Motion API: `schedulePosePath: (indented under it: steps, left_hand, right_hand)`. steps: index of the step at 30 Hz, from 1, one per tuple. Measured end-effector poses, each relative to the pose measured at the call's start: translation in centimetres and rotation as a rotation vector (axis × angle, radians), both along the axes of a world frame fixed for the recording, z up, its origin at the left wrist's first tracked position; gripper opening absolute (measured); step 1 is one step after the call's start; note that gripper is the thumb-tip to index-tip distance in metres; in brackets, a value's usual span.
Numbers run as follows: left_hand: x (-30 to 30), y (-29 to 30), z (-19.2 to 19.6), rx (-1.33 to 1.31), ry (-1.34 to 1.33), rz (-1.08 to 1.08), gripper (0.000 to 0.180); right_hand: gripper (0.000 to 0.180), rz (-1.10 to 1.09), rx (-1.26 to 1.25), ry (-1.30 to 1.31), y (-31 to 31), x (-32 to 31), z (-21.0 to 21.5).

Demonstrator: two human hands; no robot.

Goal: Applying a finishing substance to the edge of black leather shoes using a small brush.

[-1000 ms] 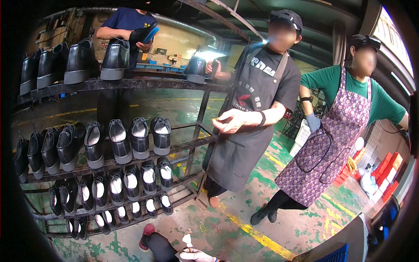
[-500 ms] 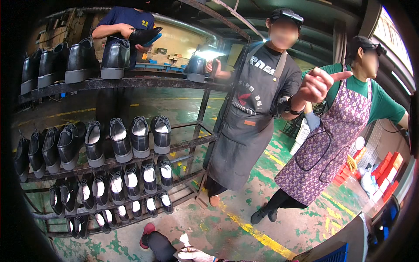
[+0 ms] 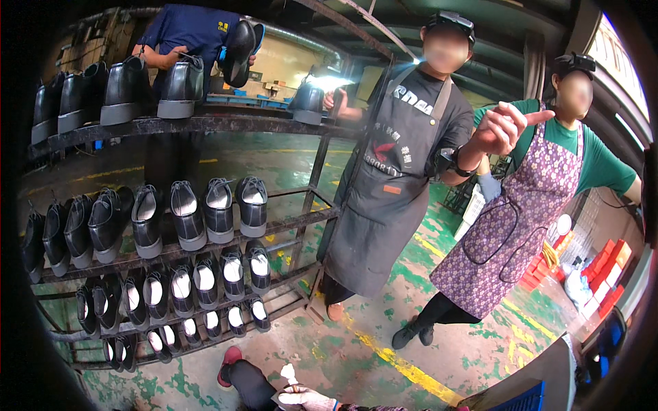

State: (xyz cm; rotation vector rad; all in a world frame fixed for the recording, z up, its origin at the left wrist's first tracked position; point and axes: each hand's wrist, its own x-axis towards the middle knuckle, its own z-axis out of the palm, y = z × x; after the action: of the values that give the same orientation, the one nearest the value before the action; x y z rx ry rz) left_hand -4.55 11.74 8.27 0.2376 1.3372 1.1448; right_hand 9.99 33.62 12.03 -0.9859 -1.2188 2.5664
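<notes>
At the bottom edge my right hand [image 3: 308, 398] wears a white glove with a dark-edged cuff. Its fingers are closed, and a small, pale, crumpled-looking piece [image 3: 288, 373] sticks up from them; its kind is unclear. The hand is beside my dark trouser leg [image 3: 253, 385], which ends in a red shoe [image 3: 231, 363]. My left hand does not show.
A black metal rack [image 3: 226, 125] on the left carries rows of black lace-up shoes [image 3: 185, 205]. Behind it a person holds a black shoe [image 3: 241, 55]. Another in a grey apron [image 3: 380, 205] points right, beside a third in a flowered apron [image 3: 510, 240]. A panel [image 3: 534, 377] stands lower right.
The person behind the rack has turned the black shoe from level to upright. The person in the flowered apron has turned their head. My right hand is nearly still.
</notes>
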Motion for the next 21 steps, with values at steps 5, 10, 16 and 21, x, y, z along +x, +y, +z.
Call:
schedulePosePath:
  steps: [5,10,16,21]
  left_hand:
    - [-0.1,0.1,-0.1,0.000,0.004,-0.014,0.068]
    - [-0.1,0.1,-0.1,-0.002,0.004,-0.022,0.069]
    - [-0.1,0.2,-0.1,-0.002,0.011,-0.036,0.070]
    - [0.0,0.4,-0.3,0.002,0.014,-0.050,0.071]
  right_hand:
    - [0.027,-0.027,0.010,-0.035,-0.1,0.1,0.0]
    - [0.024,-0.024,0.014,-0.010,0.2,0.3,-0.9]
    - [0.021,-0.023,0.035,0.004,0.3,0.4,-0.9]
    - [0.022,0.057,0.080,-0.047,0.6,0.4,0.1]
